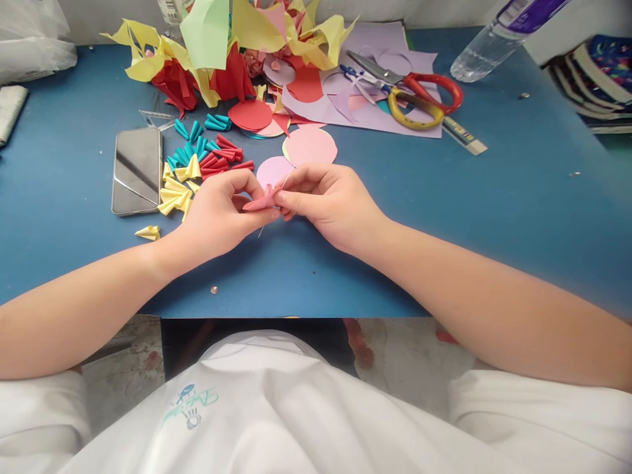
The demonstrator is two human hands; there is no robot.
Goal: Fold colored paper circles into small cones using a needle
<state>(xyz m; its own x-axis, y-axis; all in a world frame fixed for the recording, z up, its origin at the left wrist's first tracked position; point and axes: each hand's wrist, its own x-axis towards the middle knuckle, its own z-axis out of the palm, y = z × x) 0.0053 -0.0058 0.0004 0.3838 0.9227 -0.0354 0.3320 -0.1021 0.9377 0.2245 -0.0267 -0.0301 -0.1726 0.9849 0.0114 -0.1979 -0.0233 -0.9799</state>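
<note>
Between both hands is a small folded pink paper piece (261, 200), with a thin pale stick or wire (261, 230) crossing it. My left hand (217, 209) pinches the pink piece from the left, fingertips closed. My right hand (328, 201) pinches its right end, thumb and forefinger together. Just behind the fingers lie a lilac paper circle (272, 170) and a pink paper circle (311, 145). Left of them are rolled paper cones: yellow (174, 194), red (230, 155) and teal (185, 153). Some cones are partly hidden by my left hand.
A phone (137, 171) lies at left on the blue table (494, 197). Paper scraps (276, 29) heap at the back. Scissors (419, 99) rest on lilac sheets, near a box cutter (464, 135). A bottle (486, 52) stands back right, a plastic bag (34, 43) back left.
</note>
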